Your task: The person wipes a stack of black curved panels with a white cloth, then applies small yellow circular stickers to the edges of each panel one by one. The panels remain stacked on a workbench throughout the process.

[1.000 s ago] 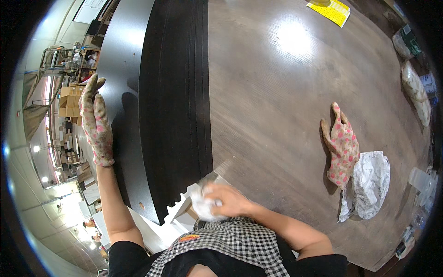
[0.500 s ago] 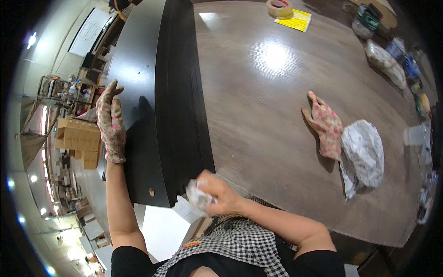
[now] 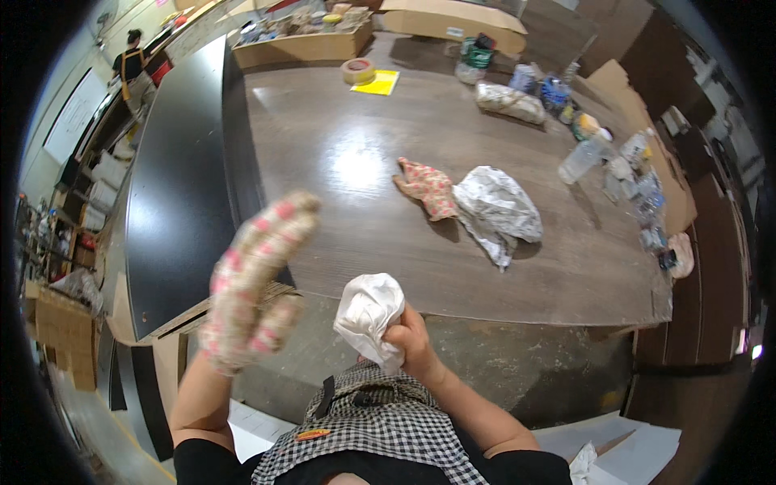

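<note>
My left hand (image 3: 257,283) wears a knitted glove with pink dots. It is raised near the front corner of a black panel (image 3: 178,186), fingers stretched and thumb apart, with nothing in it. Bare of any glove, my right hand (image 3: 414,343) grips a bunched white cloth (image 3: 370,311) in front of the table's near edge. A matching dotted glove (image 3: 428,188) lies loose on the brown wood-grain table (image 3: 323,250). Touching it is a crumpled whitish cloth (image 3: 499,206).
Tape (image 3: 358,71) rests by a yellow sheet (image 3: 377,83) at the far side, near a cardboard box (image 3: 303,50) of assorted items. Bottles, among them a clear one (image 3: 584,159), and wrapped bundles line the right. Another person (image 3: 136,77) stands far left.
My view has swung, bringing more of the table's far and right sides in. My left hand has come off the black panel toward me. My right hand, holding the cloth, has left the panel's near end.
</note>
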The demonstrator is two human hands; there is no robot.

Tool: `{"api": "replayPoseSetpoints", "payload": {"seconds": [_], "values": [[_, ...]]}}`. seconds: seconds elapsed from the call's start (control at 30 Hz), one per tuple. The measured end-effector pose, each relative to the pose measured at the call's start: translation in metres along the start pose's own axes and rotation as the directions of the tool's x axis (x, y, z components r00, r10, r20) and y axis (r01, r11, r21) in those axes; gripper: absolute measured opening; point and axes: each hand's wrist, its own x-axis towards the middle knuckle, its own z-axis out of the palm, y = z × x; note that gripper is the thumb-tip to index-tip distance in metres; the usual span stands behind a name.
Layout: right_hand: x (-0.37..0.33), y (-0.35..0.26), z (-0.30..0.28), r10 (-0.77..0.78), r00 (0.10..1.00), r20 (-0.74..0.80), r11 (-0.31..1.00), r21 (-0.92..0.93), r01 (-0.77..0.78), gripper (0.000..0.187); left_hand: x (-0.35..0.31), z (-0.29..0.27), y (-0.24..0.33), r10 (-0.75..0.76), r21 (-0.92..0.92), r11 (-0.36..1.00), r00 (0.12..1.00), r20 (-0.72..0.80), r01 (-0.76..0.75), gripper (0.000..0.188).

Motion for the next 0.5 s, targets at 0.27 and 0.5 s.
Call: {"api": "replayPoseSetpoints", "payload": {"seconds": [0.27, 0.5], "values": [[-0.003, 0.016, -0.014, -0.856, 0.471, 0.216, 0.146, -0.772, 0.619, 0.044, -0.070, 0.192, 0.033, -0.626, -0.757, 0.408, 0.760, 0.174, 0.510, 0.049], [0.022, -0.054, -0.115, -0.803, 0.596, 0.001, 0.251, -0.907, 0.339, 0.028, -0.027, 0.252, 0.066, -0.229, 0.645, -0.375, 0.741, 0.631, -0.665, 0.043]]}}
